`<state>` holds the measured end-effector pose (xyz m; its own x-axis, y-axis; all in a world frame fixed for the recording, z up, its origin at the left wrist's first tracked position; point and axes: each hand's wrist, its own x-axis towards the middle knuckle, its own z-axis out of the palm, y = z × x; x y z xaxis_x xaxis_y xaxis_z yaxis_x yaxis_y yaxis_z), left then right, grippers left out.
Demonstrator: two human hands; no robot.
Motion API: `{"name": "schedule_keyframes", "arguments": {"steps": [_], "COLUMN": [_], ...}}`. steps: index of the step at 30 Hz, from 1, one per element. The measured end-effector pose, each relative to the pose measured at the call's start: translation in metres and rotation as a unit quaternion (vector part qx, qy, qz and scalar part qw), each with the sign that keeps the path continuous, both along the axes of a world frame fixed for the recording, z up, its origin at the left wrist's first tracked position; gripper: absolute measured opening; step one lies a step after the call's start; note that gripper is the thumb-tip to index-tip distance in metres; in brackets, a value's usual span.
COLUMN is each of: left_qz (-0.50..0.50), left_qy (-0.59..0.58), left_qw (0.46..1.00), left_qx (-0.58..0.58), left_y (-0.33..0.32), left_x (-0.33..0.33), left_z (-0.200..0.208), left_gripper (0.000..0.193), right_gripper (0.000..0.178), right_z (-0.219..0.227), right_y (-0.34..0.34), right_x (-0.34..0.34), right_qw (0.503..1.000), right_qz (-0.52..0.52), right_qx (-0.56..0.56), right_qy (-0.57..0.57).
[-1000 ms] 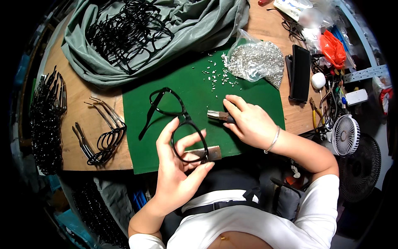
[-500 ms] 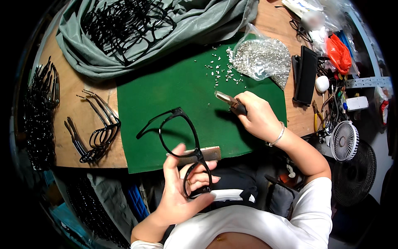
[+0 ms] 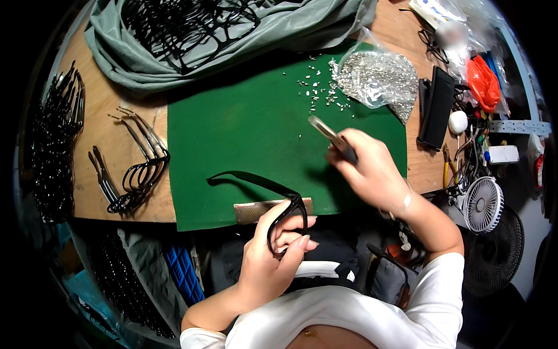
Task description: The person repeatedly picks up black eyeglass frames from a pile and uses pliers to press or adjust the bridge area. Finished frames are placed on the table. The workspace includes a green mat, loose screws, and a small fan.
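My left hand [image 3: 266, 263] is closed around the rim of a black glasses frame [image 3: 297, 200] at the front edge of the green mat [image 3: 232, 139]. One temple of the frame stretches out to the left above the mat; my fingers hide part of the front. Beneath it, a flat textured metal strip [image 3: 249, 213] lies along the mat's edge. My right hand [image 3: 372, 166] grips pliers [image 3: 332, 137], their jaws pointing up and left over the mat. Small silvery metal pieces [image 3: 317, 90] are scattered beyond the pliers, beside a clear plastic bag [image 3: 378, 75] full of them.
A grey-green cloth [image 3: 122, 70] holds a heap of black glasses frames [image 3: 180, 29] at the back. More frames stand stacked [image 3: 142, 174] on the wooden table at left, near a dark pile [image 3: 55, 151]. On the right are a black phone-like device [image 3: 436, 107], yellow-handled pliers [image 3: 446, 166] and a white fan [image 3: 483, 203].
My left hand has turned the glasses frame, so its front now appears edge-on and the temple reaches left. My right hand has shifted slightly right and down with the pliers. The whole view has shifted slightly.
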<state>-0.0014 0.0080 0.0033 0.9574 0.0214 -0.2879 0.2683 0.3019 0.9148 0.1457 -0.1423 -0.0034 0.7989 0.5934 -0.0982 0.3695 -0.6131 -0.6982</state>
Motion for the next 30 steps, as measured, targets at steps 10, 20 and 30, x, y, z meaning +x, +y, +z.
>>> {"name": "schedule_keyframes", "arguments": {"steps": [10, 20, 30], "left_qz": [0.035, -0.05, -0.109], "left_qy": [-0.025, 0.07, 0.126], "left_qw": [0.999, 0.98, 0.958], "left_qx": [0.016, -0.18, -0.232], "left_y": [-0.02, 0.009, 0.039], "left_x": [0.004, 0.004, -0.003], "left_z": [0.001, 0.026, 0.037], "left_gripper": [0.049, 0.052, 0.042], "right_gripper": [0.015, 0.022, 0.035], "right_z": [0.023, 0.047, 0.066], "right_y": [0.019, 0.017, -0.006], "right_x": [-0.047, -0.029, -0.026], "right_qw": [0.851, 0.763, 0.893], "right_qz": [-0.109, -0.076, 0.198], "right_qx": [0.326, 0.258, -0.016], "right_qy": [0.398, 0.588, 0.404]}}
